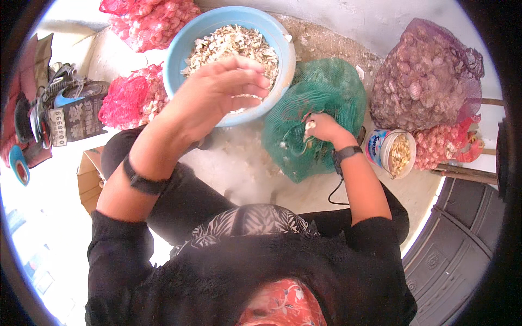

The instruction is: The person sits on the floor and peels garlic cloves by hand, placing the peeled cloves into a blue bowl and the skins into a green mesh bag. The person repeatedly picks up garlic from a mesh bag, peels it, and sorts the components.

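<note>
My left hand is raised over a round blue plastic basin, its fingers loosely curved and apart, and nothing shows in it. Dry garlic skins and scraps fill much of the basin. My right hand is at the mouth of a green mesh bag. Between its fingertips sits a small pale piece of garlic. The inside of the green bag is mostly hidden by its folds.
A plastic bucket of peeled cloves stands right of the bag. A purple net sack and a red net sack of garlic lie beyond. More red sacks sit left of the basin. A motorcycle and a cardboard box are farther left.
</note>
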Tool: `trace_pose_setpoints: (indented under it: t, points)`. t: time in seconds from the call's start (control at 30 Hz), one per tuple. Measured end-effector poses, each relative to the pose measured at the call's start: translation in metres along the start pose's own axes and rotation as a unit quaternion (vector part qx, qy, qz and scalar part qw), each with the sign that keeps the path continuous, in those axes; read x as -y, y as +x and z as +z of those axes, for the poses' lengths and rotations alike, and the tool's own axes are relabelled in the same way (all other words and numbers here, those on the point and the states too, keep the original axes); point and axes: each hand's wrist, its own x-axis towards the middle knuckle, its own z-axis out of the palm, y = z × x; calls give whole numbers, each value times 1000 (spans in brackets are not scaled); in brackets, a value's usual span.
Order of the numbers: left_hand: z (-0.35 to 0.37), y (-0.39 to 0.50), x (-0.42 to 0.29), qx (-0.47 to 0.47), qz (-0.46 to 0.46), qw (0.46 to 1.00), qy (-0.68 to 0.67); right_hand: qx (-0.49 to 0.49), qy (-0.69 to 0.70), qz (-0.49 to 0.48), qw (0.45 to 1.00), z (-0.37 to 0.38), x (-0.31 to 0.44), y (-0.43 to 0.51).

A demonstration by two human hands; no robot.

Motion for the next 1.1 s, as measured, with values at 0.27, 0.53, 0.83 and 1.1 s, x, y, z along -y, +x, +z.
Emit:
trace_pose_setpoints:
  t: [0.27, 0.53, 0.83, 1.1]
  points:
    - [-12, 23, 27, 64, -19, 993, 92, -123, 365, -97, 918, -102, 161, -58]
    - [0, 29, -2, 123, 134, 973, -139, -368, 396, -218, 812, -126, 265, -25]
    - [-26, 9, -30, 114, 147, 963, -196, -333, 378, -298, 811, -140, 305, -7]
    - [-51, 17, -34, 122, 182, 949, -228, -313, 386, -256, 829, -135, 332, 18]
